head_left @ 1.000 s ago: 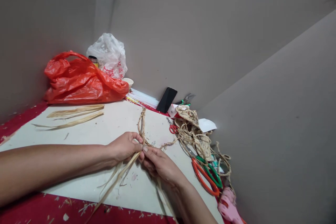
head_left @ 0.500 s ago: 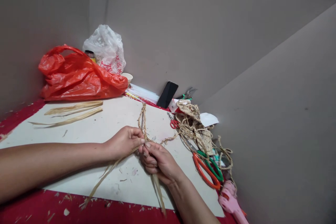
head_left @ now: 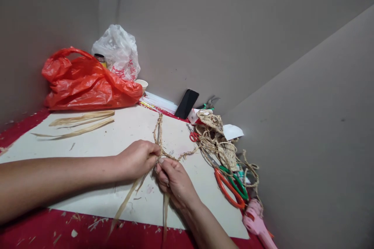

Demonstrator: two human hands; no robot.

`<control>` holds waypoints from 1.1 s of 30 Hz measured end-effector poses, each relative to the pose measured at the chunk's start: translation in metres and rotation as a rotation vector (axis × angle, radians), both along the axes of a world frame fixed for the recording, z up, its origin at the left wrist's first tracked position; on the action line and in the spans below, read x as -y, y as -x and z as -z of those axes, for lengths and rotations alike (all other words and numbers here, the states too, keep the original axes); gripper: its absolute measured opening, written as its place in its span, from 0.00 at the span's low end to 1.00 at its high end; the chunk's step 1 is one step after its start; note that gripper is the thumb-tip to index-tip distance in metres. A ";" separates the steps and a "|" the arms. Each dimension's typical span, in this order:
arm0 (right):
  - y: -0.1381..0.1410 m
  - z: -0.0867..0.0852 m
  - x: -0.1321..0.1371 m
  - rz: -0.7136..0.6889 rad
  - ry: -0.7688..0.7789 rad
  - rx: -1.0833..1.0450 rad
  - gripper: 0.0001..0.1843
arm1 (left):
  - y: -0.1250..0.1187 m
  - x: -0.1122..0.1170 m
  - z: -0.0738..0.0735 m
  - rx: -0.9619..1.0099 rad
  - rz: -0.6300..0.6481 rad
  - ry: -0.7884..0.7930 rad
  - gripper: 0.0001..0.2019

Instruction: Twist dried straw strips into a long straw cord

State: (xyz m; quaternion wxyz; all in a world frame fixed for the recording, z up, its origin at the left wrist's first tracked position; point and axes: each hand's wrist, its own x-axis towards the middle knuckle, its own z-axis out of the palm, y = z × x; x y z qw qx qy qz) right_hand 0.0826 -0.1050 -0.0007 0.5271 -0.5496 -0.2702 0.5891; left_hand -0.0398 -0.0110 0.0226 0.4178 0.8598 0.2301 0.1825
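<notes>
A thin braided straw cord makes a narrow loop on the white sheet, and its lower end runs into my fingers. My left hand is closed on the cord from the left. Just beside it, my right hand pinches the strands at the cord's end, the fingertips of both hands nearly touching. Loose flat straw strips trail down from under the hands toward the front edge. The exact crossing of strands between the fingertips is hidden. Another stretch of cord runs right toward a tangled pile.
Right of the sheet lie orange-and-green-handled scissors, small red scissors and a pink glue gun. Behind are a phone, pliers, a red bag and a white bag. Dry strips lie at left.
The hanging straw strips have shifted: the left one has swung right, the right one left. My right hand has moved slightly left, and more cord shows above its fingers.
</notes>
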 end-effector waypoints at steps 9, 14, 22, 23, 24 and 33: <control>0.005 0.004 0.000 0.071 -0.052 0.054 0.22 | 0.001 0.010 -0.011 -0.127 -0.023 0.082 0.07; 0.010 0.002 0.001 0.088 -0.032 0.039 0.25 | 0.001 0.021 -0.008 -0.146 -0.041 0.127 0.06; 0.007 0.002 0.003 0.095 -0.014 -0.042 0.23 | 0.003 0.027 -0.007 -0.143 -0.036 0.152 0.09; 0.006 0.001 0.003 0.098 -0.013 -0.057 0.22 | 0.004 0.024 -0.010 -0.148 -0.028 0.146 0.08; 0.005 0.001 0.003 0.100 -0.014 -0.073 0.22 | 0.005 0.020 -0.014 -0.148 -0.020 0.136 0.07; -0.003 -0.002 0.001 -0.003 -0.044 -0.158 0.16 | -0.007 -0.001 0.003 -0.009 0.006 0.624 0.09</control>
